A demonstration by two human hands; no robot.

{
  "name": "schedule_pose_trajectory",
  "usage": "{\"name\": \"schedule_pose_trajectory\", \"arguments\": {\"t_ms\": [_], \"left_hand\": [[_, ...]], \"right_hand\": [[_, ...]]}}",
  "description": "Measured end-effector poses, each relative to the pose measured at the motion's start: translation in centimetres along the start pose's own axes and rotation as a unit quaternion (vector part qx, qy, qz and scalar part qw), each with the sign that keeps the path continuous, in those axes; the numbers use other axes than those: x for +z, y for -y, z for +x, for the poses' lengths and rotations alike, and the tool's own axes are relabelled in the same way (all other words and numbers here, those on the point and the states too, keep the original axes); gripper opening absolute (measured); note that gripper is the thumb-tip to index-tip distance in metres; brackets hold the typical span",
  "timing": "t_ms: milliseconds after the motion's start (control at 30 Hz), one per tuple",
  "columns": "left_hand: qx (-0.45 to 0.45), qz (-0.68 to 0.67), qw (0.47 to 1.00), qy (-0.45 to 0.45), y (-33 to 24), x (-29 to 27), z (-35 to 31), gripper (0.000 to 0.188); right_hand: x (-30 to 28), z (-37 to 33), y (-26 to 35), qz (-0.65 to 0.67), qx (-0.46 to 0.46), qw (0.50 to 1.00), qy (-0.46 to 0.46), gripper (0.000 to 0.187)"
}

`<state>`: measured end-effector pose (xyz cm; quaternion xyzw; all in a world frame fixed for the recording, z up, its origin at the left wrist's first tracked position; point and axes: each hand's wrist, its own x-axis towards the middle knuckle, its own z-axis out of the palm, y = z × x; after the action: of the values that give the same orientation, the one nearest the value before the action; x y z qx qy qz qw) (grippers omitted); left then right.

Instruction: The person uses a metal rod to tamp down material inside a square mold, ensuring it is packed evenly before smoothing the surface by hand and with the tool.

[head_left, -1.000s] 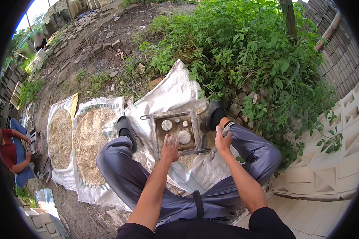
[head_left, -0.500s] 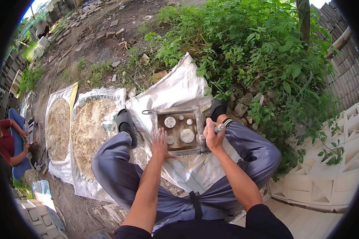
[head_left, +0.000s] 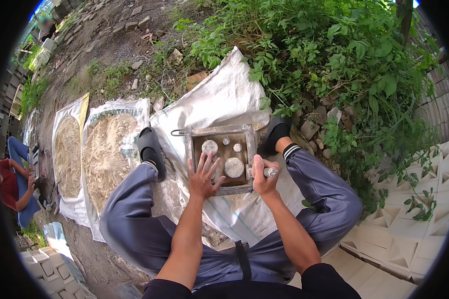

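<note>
On a white woven sack (head_left: 224,97) between my feet sits a rectangular mould box (head_left: 219,130), dusty and dark-rimmed. Inside it stand several round, pale-topped pieces of different sizes; the biggest disc (head_left: 234,168) is right of centre. My left hand (head_left: 203,178) spreads its fingers over the box's near left corner, partly covering a smaller disc. By the right wall, my right hand (head_left: 264,179) is wrapped around a tool with a thick round grey handle (head_left: 271,172). The tool's other end is mostly hidden by the hand and box edge.
Two sacks of pale sandy powder (head_left: 107,149) lie left of my left sandal (head_left: 148,144). Leafy plants (head_left: 324,65) and broken stones crowd the far right. Stacked pale patterned blocks (head_left: 409,219) stand at right. A person in red (head_left: 12,187) works at far left.
My left hand has shifted from the box's left edge to over its near left corner, fingers more spread. My right hand still grips the tool, its handle turned slightly. The view has shifted a little.
</note>
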<state>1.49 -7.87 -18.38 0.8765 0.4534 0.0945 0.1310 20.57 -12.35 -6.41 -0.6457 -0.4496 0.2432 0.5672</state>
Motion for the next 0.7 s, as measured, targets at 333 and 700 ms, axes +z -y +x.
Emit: {"name": "schedule_pose_trajectory", "arguments": {"t_ms": [333,700], "left_hand": [[-0.023,-0.016,0.999,0.018,0.5,0.0,0.4,0.041],[-0.019,-0.031,0.999,-0.027,1.1,0.9,0.0,0.025]], "right_hand": [[-0.4,0.3,0.6,0.032,0.049,0.998,0.022,0.048],[-1.4,-0.4,3.3,0.024,0.069,0.996,0.050,0.040]]}}
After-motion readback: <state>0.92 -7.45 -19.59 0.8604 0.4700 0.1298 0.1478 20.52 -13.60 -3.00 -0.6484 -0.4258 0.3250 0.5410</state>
